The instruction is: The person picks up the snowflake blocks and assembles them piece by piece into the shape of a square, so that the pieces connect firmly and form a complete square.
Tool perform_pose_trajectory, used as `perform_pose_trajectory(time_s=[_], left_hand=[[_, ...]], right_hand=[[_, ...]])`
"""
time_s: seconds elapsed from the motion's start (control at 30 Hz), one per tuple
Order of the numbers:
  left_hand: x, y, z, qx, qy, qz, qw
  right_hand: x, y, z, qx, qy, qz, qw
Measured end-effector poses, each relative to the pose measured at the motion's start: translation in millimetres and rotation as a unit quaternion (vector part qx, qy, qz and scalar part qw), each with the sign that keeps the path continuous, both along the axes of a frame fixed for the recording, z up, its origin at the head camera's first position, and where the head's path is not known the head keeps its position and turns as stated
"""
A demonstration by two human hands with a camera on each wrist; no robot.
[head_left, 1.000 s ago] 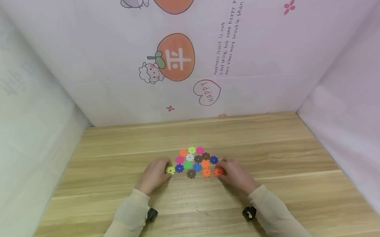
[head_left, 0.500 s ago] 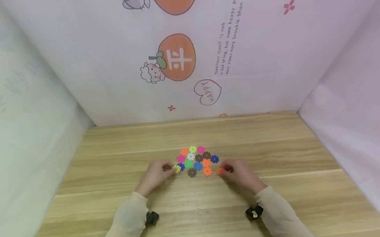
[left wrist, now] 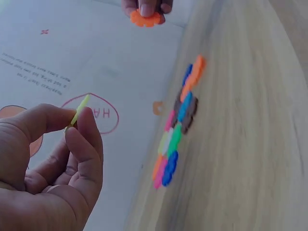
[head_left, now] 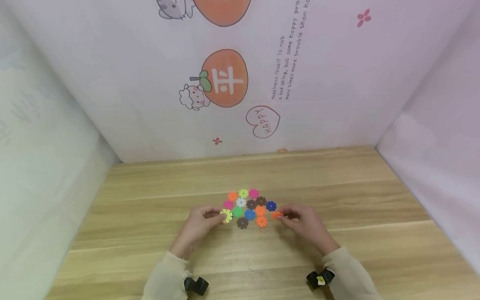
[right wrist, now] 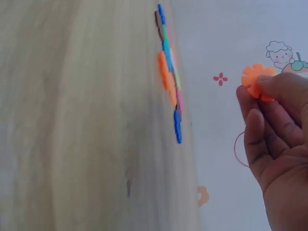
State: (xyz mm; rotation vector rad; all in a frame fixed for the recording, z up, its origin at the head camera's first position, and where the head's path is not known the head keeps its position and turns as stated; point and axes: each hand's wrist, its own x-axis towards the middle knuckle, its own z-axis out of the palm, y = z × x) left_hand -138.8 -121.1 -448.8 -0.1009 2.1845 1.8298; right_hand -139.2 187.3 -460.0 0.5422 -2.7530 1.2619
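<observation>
Two notched discs held up, one in each hand, either side of a many-coloured cluster.
The left hand [head_left: 201, 221] pinches a thin yellow flower-edged plastic-looking disc [head_left: 226, 215] narrowly between thumb and forefinger; the right hand [head_left: 306, 223] grips a matching bright-orange disc [right wrist: 251, 77], both raised off the pale wood-grain table [head_left: 220, 264]. Such small holds could slip, I judge, if the thumb rolled across a rim. A low left hand might nudge the royal-blue notched disc [left wrist: 170, 168] beneath; a right one, the navy notched disc [head_left: 271, 206] just beside it. The flat cluster of coloured discs [head_left: 238, 211] lies with its pieces touching or nearly so, so one knock could shift several. Behind, the table's far edge meets a white printed cloth wall [head_left: 325, 82]; the roomier side seems to be towards the sleeves.
</observation>
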Motion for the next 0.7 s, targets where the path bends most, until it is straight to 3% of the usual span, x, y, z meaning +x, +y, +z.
perform_pose_trajectory(time_s=[0.23,0.5,0.7], left_hand=[[5.3,7.5,10.3,0.073,-0.009,0.013,0.9972],[7.7,10.0,16.0,0.09,-0.016,0.002,0.9958],[7.9,12.3,20.2,0.093,-0.009,-0.014,0.9955]], right_hand=[[3.2,-9,5.0,-0.038,0.054,-0.001,0.9978],[5.9,-18,4.8,-0.081,0.071,0.017,0.994],[4.4,-27,6.7,-0.101,0.123,0.051,0.9859]])
